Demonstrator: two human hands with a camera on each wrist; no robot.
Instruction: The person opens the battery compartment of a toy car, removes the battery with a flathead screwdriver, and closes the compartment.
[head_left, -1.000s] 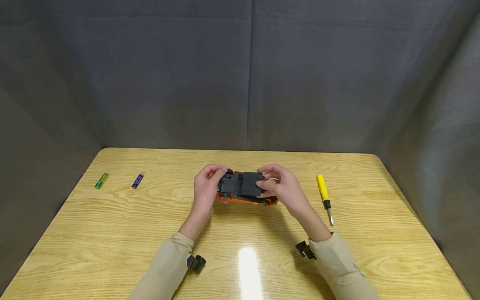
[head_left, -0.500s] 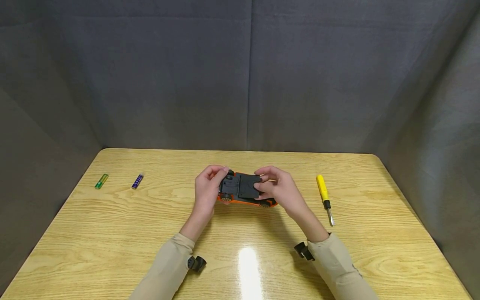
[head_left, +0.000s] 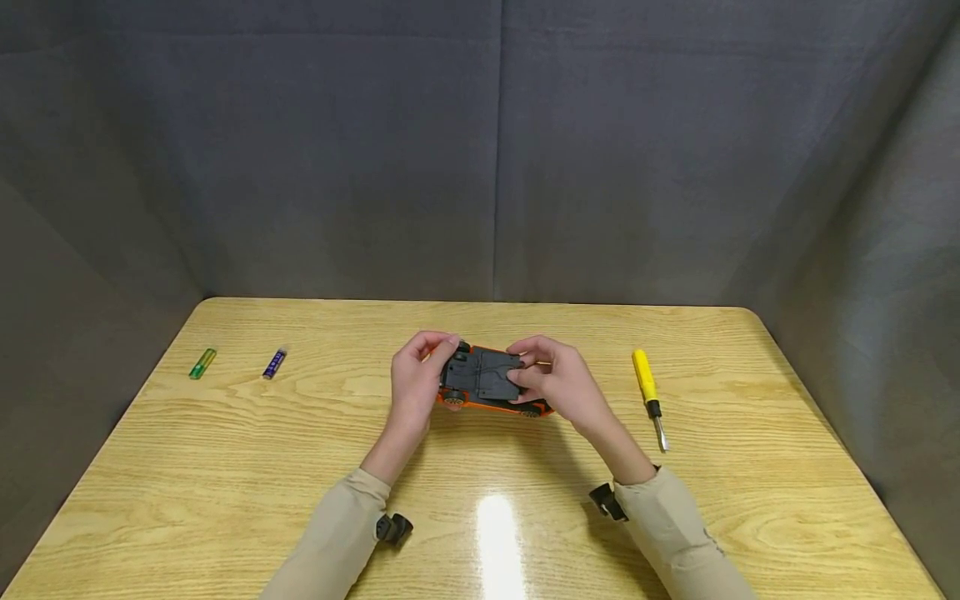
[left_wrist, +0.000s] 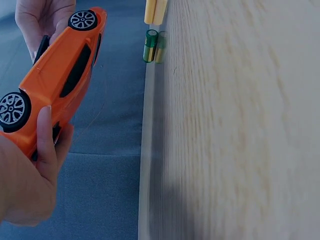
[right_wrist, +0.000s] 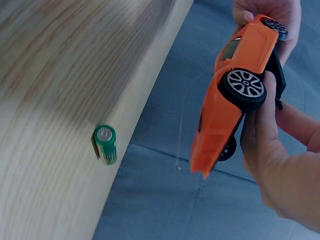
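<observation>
Two hands hold an orange toy car (head_left: 491, 382) upside down, just above the middle of the wooden table (head_left: 225, 467). The left hand (head_left: 412, 383) has its fingers curled around one end, and the right hand (head_left: 558, 383) grips the other end, thumb on the black underside. It looks like light, stiff plastic, a little smooth, so the ends give the safest hold. Near the right lies a yellow screwdriver (head_left: 648, 393); far to the left lie two batteries (head_left: 238, 363).
</observation>
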